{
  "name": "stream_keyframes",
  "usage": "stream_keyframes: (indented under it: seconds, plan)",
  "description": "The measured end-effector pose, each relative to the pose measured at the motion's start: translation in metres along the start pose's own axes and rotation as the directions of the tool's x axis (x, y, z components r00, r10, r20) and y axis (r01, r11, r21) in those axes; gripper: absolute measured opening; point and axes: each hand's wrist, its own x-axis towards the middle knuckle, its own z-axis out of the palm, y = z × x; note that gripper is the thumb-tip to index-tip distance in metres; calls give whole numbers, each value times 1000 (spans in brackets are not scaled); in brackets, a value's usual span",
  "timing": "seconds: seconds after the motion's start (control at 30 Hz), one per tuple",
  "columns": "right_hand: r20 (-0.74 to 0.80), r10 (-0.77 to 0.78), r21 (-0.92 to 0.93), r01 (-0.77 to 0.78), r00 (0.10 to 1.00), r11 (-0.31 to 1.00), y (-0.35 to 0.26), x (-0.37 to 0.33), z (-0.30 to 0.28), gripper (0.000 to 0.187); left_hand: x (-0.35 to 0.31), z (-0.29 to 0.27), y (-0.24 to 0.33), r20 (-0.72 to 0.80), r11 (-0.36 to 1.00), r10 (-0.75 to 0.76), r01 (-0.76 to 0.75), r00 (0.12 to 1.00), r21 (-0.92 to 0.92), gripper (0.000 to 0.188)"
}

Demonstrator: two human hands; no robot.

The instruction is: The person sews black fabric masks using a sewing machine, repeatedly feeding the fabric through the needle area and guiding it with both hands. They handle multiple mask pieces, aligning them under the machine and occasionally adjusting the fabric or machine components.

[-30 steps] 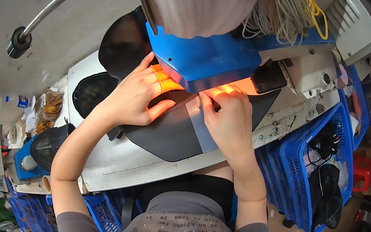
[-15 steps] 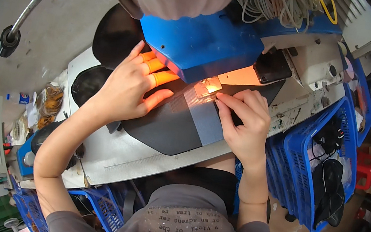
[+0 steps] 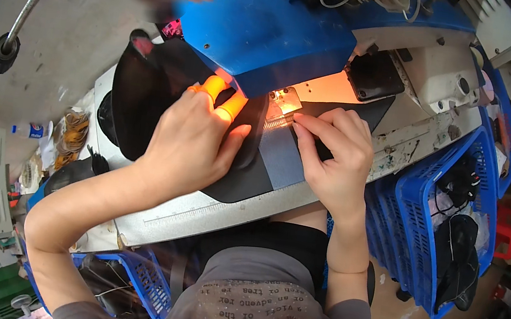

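Note:
My left hand (image 3: 189,140), with orange finger cots on some fingers, lies on dark sheet pieces, its thumb apart from the fingers. A large black piece (image 3: 147,95) curls up beside it on the left. Under the blue head of a sewing machine (image 3: 266,37), a lamp lights the small metal plate (image 3: 285,100). Thumb and forefinger of my right hand (image 3: 338,148) pinch together just right of that plate; what they hold is too small to make out. A grey-blue strip (image 3: 282,163) runs from the plate toward the table's near edge, next to a black piece (image 3: 239,185).
A black phone (image 3: 375,77) lies on the machine bed at the right. Blue plastic baskets (image 3: 412,227) with dark items stand right of the table, and another basket (image 3: 149,285) is below its left side. A bendable metal arm (image 3: 36,1) reaches down at upper left.
My left hand has shifted right and slightly nearer me, its wrist turned. The black piece at left has swung up and right, covering part of the flat sheet. My right hand stays pinched near the plate.

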Motion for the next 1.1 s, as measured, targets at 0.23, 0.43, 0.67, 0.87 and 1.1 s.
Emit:
stream_keyframes:
  seconds: [0.23,0.43,0.67,0.87,1.1]
  plan:
    - [-5,1,23,-1,1000,1000,0,0,-1,13,-21,-1,8,59,987,34,-25,998,-156,46]
    - [-24,-7,30,8,1000,1000,-1,2,-1,15,-12,-17,0,198,981,191,-185,961,-49,49]
    - [-3,-4,1,4,1000,1000,1,-1,1,13,1,-21,-10,385,942,204,-288,900,173,46]
    - [-7,-2,-2,2,1000,1000,0,-1,0,13,4,-12,-35,214,977,205,-213,955,12,30]
    - [-4,2,-16,-2,1000,1000,0,-1,2,14,9,-14,-30,178,978,183,-198,967,70,29]
